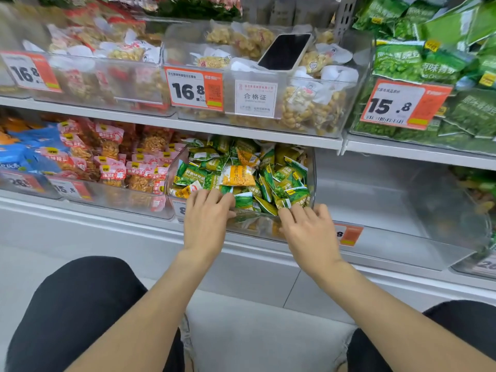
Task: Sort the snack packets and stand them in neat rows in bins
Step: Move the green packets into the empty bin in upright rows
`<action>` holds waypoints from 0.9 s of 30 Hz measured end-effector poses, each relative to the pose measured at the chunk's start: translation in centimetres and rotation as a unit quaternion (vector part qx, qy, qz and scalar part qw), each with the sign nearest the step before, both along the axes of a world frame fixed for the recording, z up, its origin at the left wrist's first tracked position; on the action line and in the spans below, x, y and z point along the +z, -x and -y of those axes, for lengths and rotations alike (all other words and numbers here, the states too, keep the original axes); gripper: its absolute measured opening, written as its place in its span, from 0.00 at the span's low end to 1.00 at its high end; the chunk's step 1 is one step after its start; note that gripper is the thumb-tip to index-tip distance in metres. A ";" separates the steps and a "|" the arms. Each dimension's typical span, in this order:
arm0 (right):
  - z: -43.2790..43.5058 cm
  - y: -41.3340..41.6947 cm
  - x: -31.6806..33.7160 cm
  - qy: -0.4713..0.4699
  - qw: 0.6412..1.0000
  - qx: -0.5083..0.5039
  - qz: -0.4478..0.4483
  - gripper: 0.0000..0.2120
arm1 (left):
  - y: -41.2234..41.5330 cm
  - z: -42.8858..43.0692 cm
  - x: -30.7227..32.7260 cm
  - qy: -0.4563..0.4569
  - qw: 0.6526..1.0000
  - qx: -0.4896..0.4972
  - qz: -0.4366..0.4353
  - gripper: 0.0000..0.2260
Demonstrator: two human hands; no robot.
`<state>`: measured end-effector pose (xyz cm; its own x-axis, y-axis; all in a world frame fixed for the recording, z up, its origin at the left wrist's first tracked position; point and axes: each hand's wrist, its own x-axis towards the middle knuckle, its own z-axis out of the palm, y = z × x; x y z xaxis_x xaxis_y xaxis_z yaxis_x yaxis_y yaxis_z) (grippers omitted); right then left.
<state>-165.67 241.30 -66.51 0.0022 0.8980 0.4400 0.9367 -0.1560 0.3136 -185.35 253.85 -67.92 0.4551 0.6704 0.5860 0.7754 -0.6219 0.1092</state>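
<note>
While packets (237, 175) lie jumbled every way in bin (313, 173), left hand (206, 221) flat on them, right hand (310, 232) grip unclear

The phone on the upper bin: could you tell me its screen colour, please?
The flat rectangular phone shows a black screen, best in head view.

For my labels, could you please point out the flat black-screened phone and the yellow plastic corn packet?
flat black-screened phone (285, 51): head view, middle of its screen.
yellow plastic corn packet (237, 176): head view, its printed front.
</note>
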 end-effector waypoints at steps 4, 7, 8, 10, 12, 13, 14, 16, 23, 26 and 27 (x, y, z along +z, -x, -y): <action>-0.5 -0.7 0.4 -0.010 0.999 0.030 -0.003 0.23 | 0.0 -0.3 0.3 -0.006 1.000 0.010 0.003 0.09; -0.5 -1.0 1.2 -0.046 0.997 0.053 -0.033 0.19 | 0.0 0.0 1.4 -0.003 1.000 0.021 0.015 0.09; -0.4 -1.1 1.4 -0.056 0.995 0.062 -0.050 0.17 | 0.1 0.2 1.8 0.001 1.000 0.024 0.018 0.09; 0.1 -1.0 1.6 -0.065 0.992 0.072 -0.079 0.16 | 0.3 0.8 2.3 0.007 0.999 0.030 0.019 0.09; 0.7 -0.7 1.4 -0.055 0.991 0.074 -0.092 0.17 | 0.5 1.7 2.2 0.013 0.999 0.036 0.010 0.08; 0.9 -0.6 1.1 -0.044 0.992 0.073 -0.093 0.18 | 0.8 2.0 2.0 0.018 0.999 0.039 0.001 0.08; 1.2 -0.4 0.9 -0.032 0.993 0.072 -0.093 0.19 | 1.0 2.4 1.8 0.022 0.999 0.042 -0.010 0.08; 1.7 -0.1 0.4 -0.014 0.993 0.071 -0.091 0.20 | 1.3 2.9 1.7 0.028 0.998 0.046 -0.036 0.08; 2.9 0.1 1.1 -0.013 0.987 0.117 -0.110 0.13 | 0.6 5.5 2.8 0.050 0.989 0.089 -0.104 0.11; 4.3 -0.6 3.4 -0.057 0.970 0.152 -0.181 0.02 | -0.9 8.1 4.1 0.020 0.996 0.055 -0.062 0.16; 5.0 -1.3 4.2 -0.074 0.965 0.142 -0.206 0.03 | -1.6 9.3 4.4 0.008 0.999 0.018 -0.043 0.15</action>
